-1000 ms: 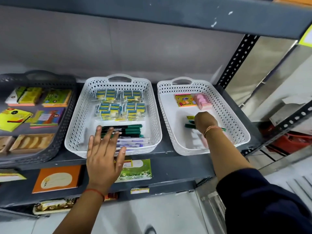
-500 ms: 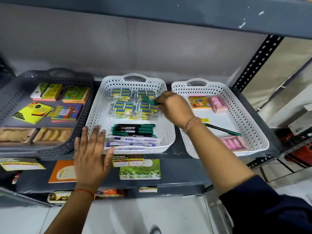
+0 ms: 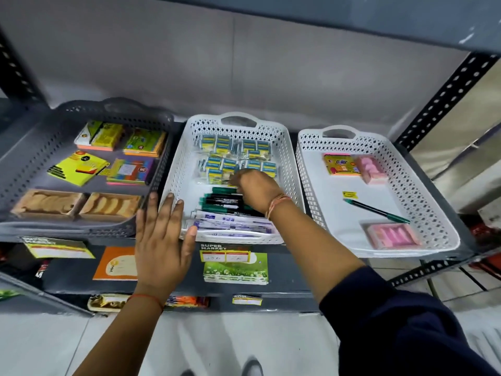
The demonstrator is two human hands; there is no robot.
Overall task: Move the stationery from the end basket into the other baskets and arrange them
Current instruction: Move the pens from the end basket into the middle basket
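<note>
The middle white basket (image 3: 284,147) is the landmark here; it stands on a grey shelf (image 3: 292,270). Inside it, the right hand (image 3: 257,189) reaches down over a row of green and black markers (image 3: 222,203) that lie side by side near the front of the basket. The fingers are curled together at the top marker, but whether the grip of this hand is clamped on it I cannot tell, because the hand hides its own fingertips. Behind the markers, toward the back wall of the basket, lie small blue and yellow packets (image 3: 230,156). In front of the markers lie white and blue packs (image 3: 230,225), just beside the front rim. The left hand (image 3: 162,240) rests flat at the front left corner of the basket, its fingers spread apart and holding nothing, with the thumb at the front rim. To the right of the middle basket stands the end basket (image 3: 433,213), also white. It contains one green pen (image 3: 376,211), two pink eraser packs (image 3: 391,234), an orange pad (image 3: 340,164) and a small yellow label (image 3: 349,194). To the left of the middle basket stands a grey basket (image 3: 32,147) with sticky note pads (image 3: 78,168).
</note>
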